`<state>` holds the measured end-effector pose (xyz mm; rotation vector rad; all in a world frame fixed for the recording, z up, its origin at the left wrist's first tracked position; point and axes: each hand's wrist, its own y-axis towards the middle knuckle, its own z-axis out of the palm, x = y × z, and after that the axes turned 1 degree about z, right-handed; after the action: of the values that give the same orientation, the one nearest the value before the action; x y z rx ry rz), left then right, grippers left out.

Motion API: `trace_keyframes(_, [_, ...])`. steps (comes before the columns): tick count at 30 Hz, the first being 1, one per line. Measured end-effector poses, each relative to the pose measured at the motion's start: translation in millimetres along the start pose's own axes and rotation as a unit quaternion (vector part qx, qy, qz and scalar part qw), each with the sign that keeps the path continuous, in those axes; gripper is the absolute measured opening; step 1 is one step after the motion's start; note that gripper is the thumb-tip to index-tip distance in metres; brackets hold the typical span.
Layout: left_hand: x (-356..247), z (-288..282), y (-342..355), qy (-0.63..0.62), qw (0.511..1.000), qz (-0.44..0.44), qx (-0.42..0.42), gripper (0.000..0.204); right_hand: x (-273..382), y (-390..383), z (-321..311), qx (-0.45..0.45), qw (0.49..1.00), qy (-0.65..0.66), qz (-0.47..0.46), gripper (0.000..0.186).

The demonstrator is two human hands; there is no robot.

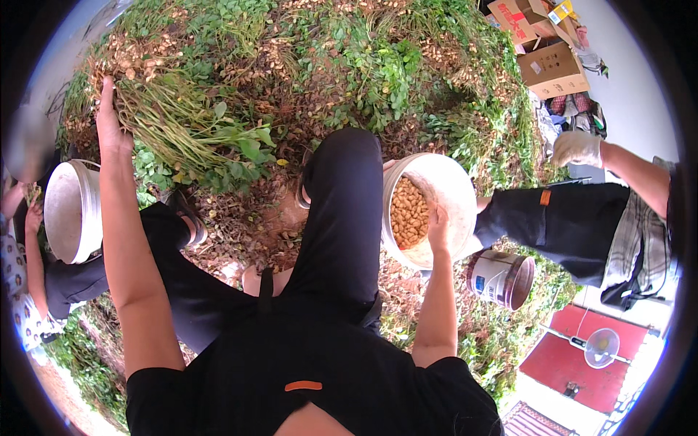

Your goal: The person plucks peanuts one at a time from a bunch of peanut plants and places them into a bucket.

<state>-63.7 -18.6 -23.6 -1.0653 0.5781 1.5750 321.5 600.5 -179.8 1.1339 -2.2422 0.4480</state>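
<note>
My left hand (113, 131) is raised at the upper left, closed around a bunch of pulled peanut plants (182, 127). Clusters of peanuts hang at its root end, and the leafy stems trail to the right. To the right of my raised knee, a white bucket (451, 182) tilts with its mouth toward me. Shelled-looking detail is too small to tell, but peanuts (409, 212) in their pods lie inside it. My right hand (438, 231) reaches over the near rim beside them; its fingertips are hidden, so its grip is unclear.
Heaped peanut plants (378, 73) spread ahead. Another white bucket (73, 211) stands left, near a person. At right, a co-worker's gloved hand (578, 149) hovers beyond a smaller bucket (502, 280). Cardboard boxes (552, 69) stand upper right; a fan (602, 347) is lower right.
</note>
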Motion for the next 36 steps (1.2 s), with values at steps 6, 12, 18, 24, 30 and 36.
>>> trace_keyframes(6, [1,0,-4,0.004,1.000,-0.007,-0.007,0.047,9,7,-2,0.009,0.982,0.117,0.147,0.029])
trace_keyframes(12, [-6,0,-7,0.015,1.000,-0.005,0.005,0.047,3,-2,-10,-0.055,0.987,0.116,0.099,0.031])
trace_keyframes(18, [-14,1,-20,0.072,0.997,0.007,-0.010,0.067,-43,2,-22,-0.106,0.982,0.126,0.088,0.039])
trace_keyframes(24, [-30,2,-51,0.188,0.982,0.024,-0.003,0.112,15,-8,-27,0.105,0.977,-0.181,0.042,0.054])
trace_keyframes(30, [-35,12,-58,0.010,0.983,-0.034,0.182,0.048,241,35,-8,0.016,0.960,-0.110,-0.255,0.035])
trace_keyframes(36, [-22,13,-53,0.121,0.963,-0.079,0.227,0.061,451,40,66,0.132,0.890,0.147,-0.411,0.024])
